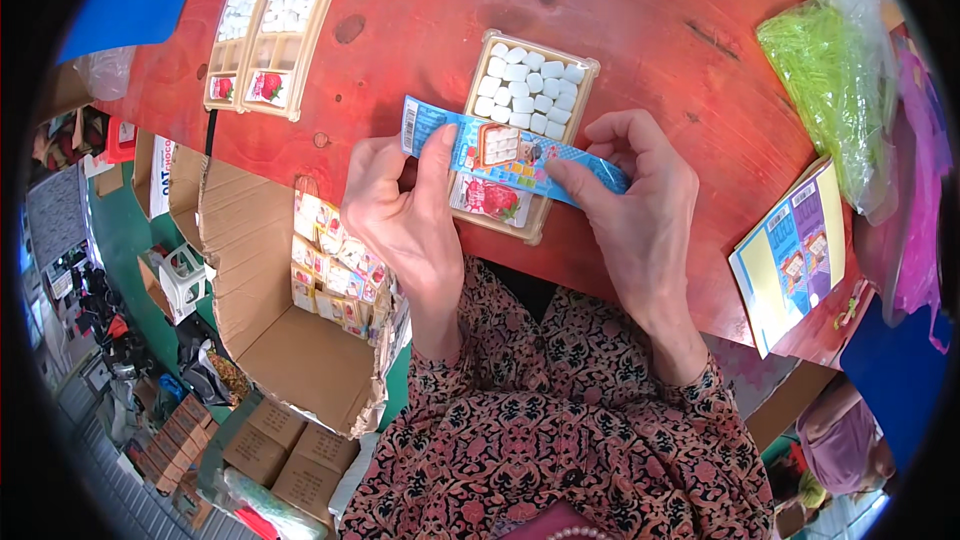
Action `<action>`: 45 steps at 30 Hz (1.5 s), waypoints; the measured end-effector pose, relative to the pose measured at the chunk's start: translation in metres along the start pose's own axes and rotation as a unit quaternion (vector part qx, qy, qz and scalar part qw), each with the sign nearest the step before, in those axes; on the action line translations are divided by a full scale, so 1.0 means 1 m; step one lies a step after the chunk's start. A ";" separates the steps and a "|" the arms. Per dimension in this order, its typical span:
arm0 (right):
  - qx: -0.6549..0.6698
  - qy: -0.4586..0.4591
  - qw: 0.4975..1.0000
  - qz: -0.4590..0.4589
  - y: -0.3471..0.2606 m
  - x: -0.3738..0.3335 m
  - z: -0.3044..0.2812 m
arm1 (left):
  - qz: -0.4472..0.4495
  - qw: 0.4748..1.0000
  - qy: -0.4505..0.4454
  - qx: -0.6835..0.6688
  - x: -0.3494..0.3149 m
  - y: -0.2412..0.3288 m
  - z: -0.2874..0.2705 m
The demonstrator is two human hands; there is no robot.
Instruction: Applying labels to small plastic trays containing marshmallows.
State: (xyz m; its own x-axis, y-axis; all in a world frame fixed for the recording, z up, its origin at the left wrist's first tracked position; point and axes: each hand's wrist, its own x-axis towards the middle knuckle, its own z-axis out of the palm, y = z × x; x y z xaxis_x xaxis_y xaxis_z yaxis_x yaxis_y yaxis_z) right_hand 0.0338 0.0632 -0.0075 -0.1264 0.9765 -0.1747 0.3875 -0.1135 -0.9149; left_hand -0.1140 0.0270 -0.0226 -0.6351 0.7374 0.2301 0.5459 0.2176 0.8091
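Note:
My left hand [408, 210] and my right hand [642, 215] grip opposite ends of a long blue printed label strip [495, 147]. My thumbs lie on its face and the fingers curl behind it. The strip lies across a shallow beige tray [590, 80], hiding the middle of it. In the tray's far part sit rows of white, marshmallow-like pieces [530, 88]. A card with a strawberry picture [490, 200] shows in its near part. Whether the strip touches the tray, I cannot tell.
Two similar trays [299, 50] stand at the far left of the red table [400, 20]. On the right lie label sheets [788, 255] and a bag of green shreds [820, 90]. Left of me, an open carton [320, 350] holds several packed trays [335, 260].

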 end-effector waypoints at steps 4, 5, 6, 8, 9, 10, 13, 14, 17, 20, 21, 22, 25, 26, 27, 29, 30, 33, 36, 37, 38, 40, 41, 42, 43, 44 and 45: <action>0.021 0.002 1.000 0.013 -0.003 0.003 -0.001 | 0.011 1.000 -0.016 0.005 0.002 -0.001 -0.001; 0.023 0.004 1.000 0.013 -0.004 0.003 -0.002 | 0.012 1.000 -0.019 -0.001 0.002 -0.002 -0.002; 0.018 -0.018 0.999 0.022 -0.004 0.003 -0.003 | 0.012 1.000 -0.018 -0.001 0.000 -0.003 -0.004; 0.015 -0.042 0.999 0.032 -0.005 0.001 -0.004 | 0.039 0.999 -0.010 -0.006 -0.008 -0.007 -0.009; 0.000 -0.058 0.998 0.020 -0.006 -0.002 -0.004 | 0.019 1.000 0.005 0.003 -0.014 -0.009 -0.013; -0.013 -0.074 0.997 0.004 -0.006 -0.005 -0.003 | 0.000 1.000 0.021 0.015 -0.022 -0.011 -0.018; -0.045 -0.124 0.991 -0.007 -0.008 -0.019 0.002 | 0.011 0.996 0.057 0.061 -0.048 -0.023 -0.037; -0.035 -0.141 0.989 -0.007 -0.008 -0.022 0.004 | -0.080 0.995 0.064 -0.005 -0.059 -0.027 -0.044; -0.033 -0.156 0.986 -0.044 -0.008 -0.027 0.006 | -0.254 0.919 0.051 -0.298 -0.076 -0.044 -0.061; -0.038 -0.159 0.984 -0.071 -0.007 -0.025 0.005 | -0.294 0.827 -0.054 -0.476 -0.081 -0.057 -0.069; -0.038 -0.163 0.984 -0.060 -0.007 -0.024 0.005 | -0.295 0.826 -0.055 -0.478 -0.082 -0.060 -0.068; -0.029 -0.164 0.984 -0.063 -0.007 -0.024 0.005 | -0.325 0.793 -0.082 -0.508 -0.083 -0.061 -0.067; -0.029 -0.165 0.984 -0.068 -0.008 -0.024 0.004 | -0.368 0.765 -0.118 -0.515 -0.085 -0.060 -0.061; -0.049 -0.163 0.983 -0.071 -0.008 -0.024 0.005 | -0.385 0.766 -0.120 -0.501 -0.085 -0.059 -0.060; -0.037 -0.168 0.983 -0.068 -0.008 -0.025 0.005 | -0.384 0.772 -0.124 -0.491 -0.086 -0.058 -0.059; -0.047 -0.159 0.985 -0.038 -0.009 -0.027 0.006 | -0.368 0.788 -0.098 -0.485 -0.087 -0.056 -0.058; -0.038 -0.161 0.985 -0.043 -0.009 -0.028 0.006 | -0.369 0.794 -0.109 -0.471 -0.087 -0.054 -0.059; -0.187 -0.007 0.967 -0.173 -0.011 -0.037 0.002 | -0.330 0.799 -0.099 -0.494 -0.092 -0.046 -0.063; -0.175 0.064 0.957 -0.223 -0.013 -0.052 -0.004 | -0.292 0.794 -0.079 -0.527 -0.099 -0.040 -0.065; -0.173 0.066 0.957 -0.223 -0.012 -0.056 -0.004 | -0.279 0.792 -0.074 -0.537 -0.100 -0.039 -0.066; -0.153 0.059 0.955 -0.247 -0.012 -0.060 -0.003 | -0.278 0.795 -0.080 -0.534 -0.101 -0.038 -0.067; -0.119 0.045 0.954 -0.271 -0.009 -0.064 -0.003 | -0.213 0.798 -0.083 -0.557 -0.102 -0.038 -0.068; -0.119 0.049 0.954 -0.272 -0.008 -0.065 -0.004 | -0.220 0.796 -0.076 -0.560 -0.103 -0.038 -0.069; -0.076 0.021 0.961 -0.265 -0.008 -0.066 -0.005 | -0.219 0.796 -0.079 -0.559 -0.102 -0.039 -0.069; -0.031 -0.008 0.966 -0.257 -0.007 -0.067 -0.006 | -0.197 0.785 -0.091 -0.580 -0.102 -0.039 -0.070; -0.030 -0.006 0.966 -0.256 -0.007 -0.068 -0.007 | -0.177 0.774 -0.101 -0.599 -0.101 -0.040 -0.071; 0.006 -0.048 0.966 -0.255 -0.006 -0.069 -0.010 | -0.176 0.779 -0.087 -0.595 -0.101 -0.040 -0.070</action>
State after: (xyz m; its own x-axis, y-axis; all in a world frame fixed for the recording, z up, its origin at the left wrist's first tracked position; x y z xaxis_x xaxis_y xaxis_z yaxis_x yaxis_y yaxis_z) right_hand 0.0494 -0.0011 0.0142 -0.3831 0.8841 0.2675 0.2413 0.3753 -0.8949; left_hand -0.1098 -0.1014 -0.0405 -0.4904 0.8643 -0.1116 -0.6048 -0.2454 0.7576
